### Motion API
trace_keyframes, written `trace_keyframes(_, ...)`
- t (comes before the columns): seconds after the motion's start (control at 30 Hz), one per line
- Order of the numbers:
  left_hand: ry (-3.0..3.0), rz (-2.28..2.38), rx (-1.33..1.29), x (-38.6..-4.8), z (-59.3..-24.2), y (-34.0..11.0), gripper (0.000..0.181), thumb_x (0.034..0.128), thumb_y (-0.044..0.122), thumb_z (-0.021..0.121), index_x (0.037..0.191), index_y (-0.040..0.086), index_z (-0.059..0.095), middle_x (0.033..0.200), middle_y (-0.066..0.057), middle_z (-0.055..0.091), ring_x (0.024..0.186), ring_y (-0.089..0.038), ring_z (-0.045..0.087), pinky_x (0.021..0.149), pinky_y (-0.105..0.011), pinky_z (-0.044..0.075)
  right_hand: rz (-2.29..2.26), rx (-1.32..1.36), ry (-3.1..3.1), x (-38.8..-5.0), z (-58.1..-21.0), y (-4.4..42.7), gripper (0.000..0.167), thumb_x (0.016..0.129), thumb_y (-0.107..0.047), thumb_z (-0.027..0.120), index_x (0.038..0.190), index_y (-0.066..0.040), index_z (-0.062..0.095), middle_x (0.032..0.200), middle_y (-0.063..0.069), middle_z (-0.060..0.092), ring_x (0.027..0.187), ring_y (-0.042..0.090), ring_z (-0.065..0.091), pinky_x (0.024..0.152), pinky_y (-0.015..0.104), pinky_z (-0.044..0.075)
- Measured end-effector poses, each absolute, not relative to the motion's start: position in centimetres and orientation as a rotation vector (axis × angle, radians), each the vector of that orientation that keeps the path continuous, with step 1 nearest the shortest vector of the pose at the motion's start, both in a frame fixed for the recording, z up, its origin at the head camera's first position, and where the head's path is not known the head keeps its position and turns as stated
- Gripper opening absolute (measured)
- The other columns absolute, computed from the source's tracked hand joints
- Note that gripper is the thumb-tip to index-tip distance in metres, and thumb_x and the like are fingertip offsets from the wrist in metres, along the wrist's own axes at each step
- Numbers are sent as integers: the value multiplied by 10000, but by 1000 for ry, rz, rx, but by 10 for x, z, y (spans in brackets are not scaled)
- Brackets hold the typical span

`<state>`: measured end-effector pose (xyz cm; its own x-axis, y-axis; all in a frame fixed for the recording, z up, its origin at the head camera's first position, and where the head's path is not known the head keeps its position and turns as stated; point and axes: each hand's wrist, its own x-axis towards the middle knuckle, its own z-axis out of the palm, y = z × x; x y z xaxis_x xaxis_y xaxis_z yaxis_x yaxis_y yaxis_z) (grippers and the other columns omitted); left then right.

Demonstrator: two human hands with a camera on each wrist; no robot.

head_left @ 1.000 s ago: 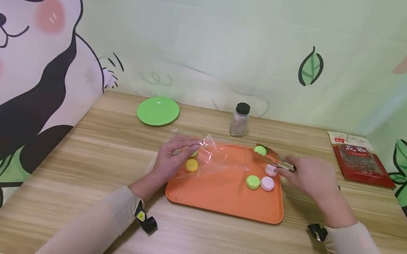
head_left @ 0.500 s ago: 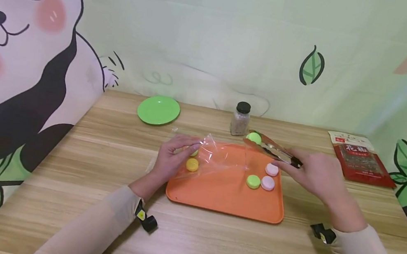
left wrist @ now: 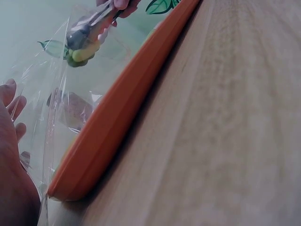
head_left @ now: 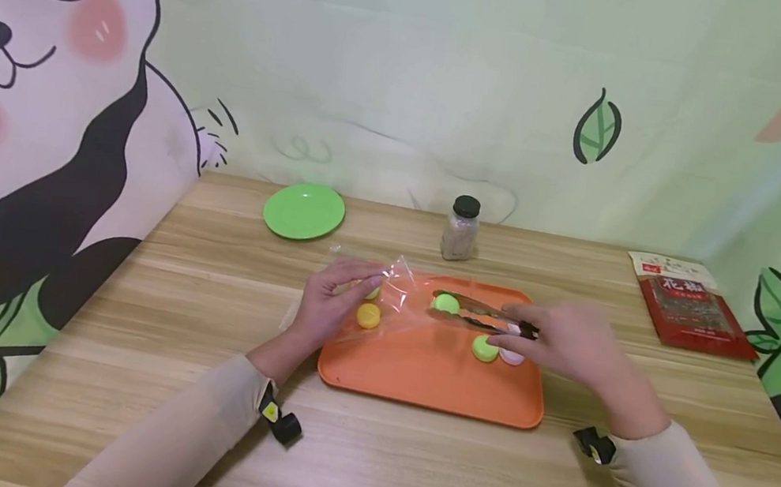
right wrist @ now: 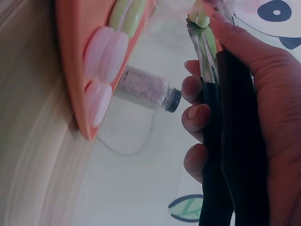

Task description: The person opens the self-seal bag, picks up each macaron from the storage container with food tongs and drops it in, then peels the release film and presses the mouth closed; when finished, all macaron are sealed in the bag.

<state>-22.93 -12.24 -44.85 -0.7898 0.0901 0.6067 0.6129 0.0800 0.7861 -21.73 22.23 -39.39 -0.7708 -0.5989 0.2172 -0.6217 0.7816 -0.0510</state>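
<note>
My left hand (head_left: 330, 301) pinches a clear plastic bag (head_left: 402, 296) over the left of an orange tray (head_left: 419, 377). Inside the bag's outline show a yellow macaron (head_left: 368, 316) and a green one, partly covered by my thumb. My right hand (head_left: 569, 342) grips metal tongs (head_left: 477, 306) with black handles (right wrist: 242, 132). Between the tongs' tips sits a green macaron (head_left: 446, 304), at the bag's right-hand end. On the tray's right lie another green macaron (head_left: 485, 349) and pink macarons (right wrist: 106, 54), partly hidden by my right hand in the head view.
Behind the tray stands a jar (head_left: 460, 235) with a black lid. A green plate (head_left: 304, 211) lies at the back left of the wooden table (head_left: 214, 288). A red and white packet (head_left: 691, 307) lies at the right.
The tongs lifted the green macaron from the tray's back right corner and carried it left and down to the bag. My left hand and the bag stayed in place.
</note>
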Motion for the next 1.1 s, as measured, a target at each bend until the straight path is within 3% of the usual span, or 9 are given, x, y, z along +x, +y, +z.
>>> trace_keyframes(0.27,-1959,-1755,-704,-231,-451,-125,137,891,-76,699,1022,-82,739,1080,-219,727,1084,-309,643,972,-327,482,190,983,-2874,-228,-389,195,469,859,-610,703,1111,-217,753,506,-120,415,471,71,416,395,275,285)
trace_keyframes(0.57,-1961,-1730,-726,-231,-450,-124,148,886,-83,698,1029,-81,737,1093,-225,723,1080,-333,644,981,-331,486,231,1123,-2781,-250,-394,158,444,855,-632,692,1061,-246,768,650,-150,595,571,59,532,479,292,424)
trace_keyframes(0.87,-1969,-1725,-722,-228,-448,-122,134,877,-90,705,1007,-86,737,1072,-235,725,1085,-347,643,986,-342,481,219,1122,-2788,-255,-398,150,381,835,-635,711,966,-279,745,574,-136,487,525,76,460,447,281,360)
trace_keyframes(1.1,-1952,-1732,-736,-229,-447,-122,135,869,-109,701,1000,-97,734,1054,-245,724,1085,-369,639,992,-350,479,153,1090,-2769,-258,-402,151,453,841,-637,703,1066,-250,767,642,-108,604,585,96,557,453,311,422)
